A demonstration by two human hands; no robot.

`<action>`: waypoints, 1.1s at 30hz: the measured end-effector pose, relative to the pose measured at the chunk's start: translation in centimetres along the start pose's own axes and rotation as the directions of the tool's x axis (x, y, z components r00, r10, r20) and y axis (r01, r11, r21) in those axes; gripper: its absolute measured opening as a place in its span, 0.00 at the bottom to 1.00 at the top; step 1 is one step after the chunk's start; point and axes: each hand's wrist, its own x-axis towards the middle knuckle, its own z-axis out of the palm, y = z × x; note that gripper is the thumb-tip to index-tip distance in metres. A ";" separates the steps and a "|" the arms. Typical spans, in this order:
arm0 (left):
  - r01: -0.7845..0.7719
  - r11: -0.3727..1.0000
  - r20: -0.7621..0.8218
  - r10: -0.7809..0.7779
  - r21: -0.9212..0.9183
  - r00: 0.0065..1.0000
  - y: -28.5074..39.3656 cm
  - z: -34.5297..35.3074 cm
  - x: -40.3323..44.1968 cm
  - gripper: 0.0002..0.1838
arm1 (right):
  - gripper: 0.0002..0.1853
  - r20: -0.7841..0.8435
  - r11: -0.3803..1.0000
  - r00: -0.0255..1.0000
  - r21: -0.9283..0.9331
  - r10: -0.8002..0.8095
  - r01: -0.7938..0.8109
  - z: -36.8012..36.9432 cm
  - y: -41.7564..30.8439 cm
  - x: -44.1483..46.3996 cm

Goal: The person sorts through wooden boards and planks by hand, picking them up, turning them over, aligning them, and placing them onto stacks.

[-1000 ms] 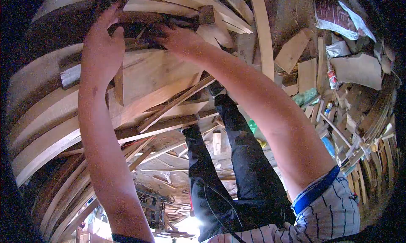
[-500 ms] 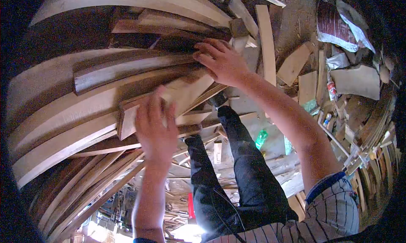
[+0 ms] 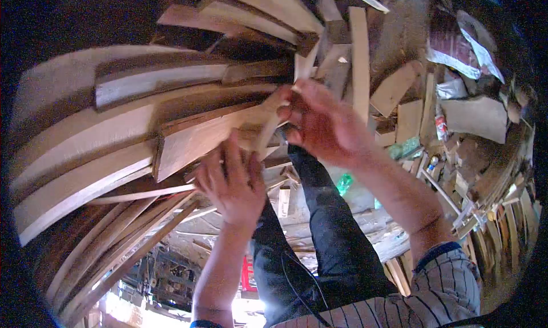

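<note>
A pale wooden board point(image 3: 200, 141) lies slanted along the front of a lumber stack. My right hand point(image 3: 328, 125), somewhat blurred, curls its fingers round the board's right end. Below its lower edge, my left hand point(image 3: 233, 185) has its fingers spread and pointing up, close to the wood; whether they touch it is hard to tell. From the left, a thin wooden strip point(image 3: 142, 197) runs up to the left fingers. Just above the board, a grey-edged plank point(image 3: 162, 84) rests on the stack.
Long planks point(image 3: 85, 179) fill the left side. A narrow upright board point(image 3: 359, 65), offcuts point(image 3: 397, 88) and a green plastic bottle point(image 3: 345, 183) lie to the right. My legs point(image 3: 337, 225) stand among scraps. A red object point(image 3: 247, 274) is behind them.
My right hand has come down from the upper planks to the board's right end, fingers curling in. My left hand has shifted right and slightly down. The view has moved a little.
</note>
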 end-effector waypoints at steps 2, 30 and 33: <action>-0.050 0.995 -0.028 0.053 0.086 0.998 -1.6 0.3 1.1 0.27 | 0.08 0.042 1.000 0.999 -0.030 -0.005 0.006 0.6 2.5 -1.5; 0.015 0.710 0.381 0.360 -0.704 0.852 9.0 -11.3 -17.7 0.19 | 0.24 0.212 0.961 0.977 0.268 0.007 -0.065 -2.7 19.9 -29.8; 0.189 0.673 0.472 0.265 -0.715 0.841 12.2 -12.6 -21.1 0.15 | 0.28 0.254 0.961 0.947 0.241 -0.199 0.137 -3.4 21.5 -34.4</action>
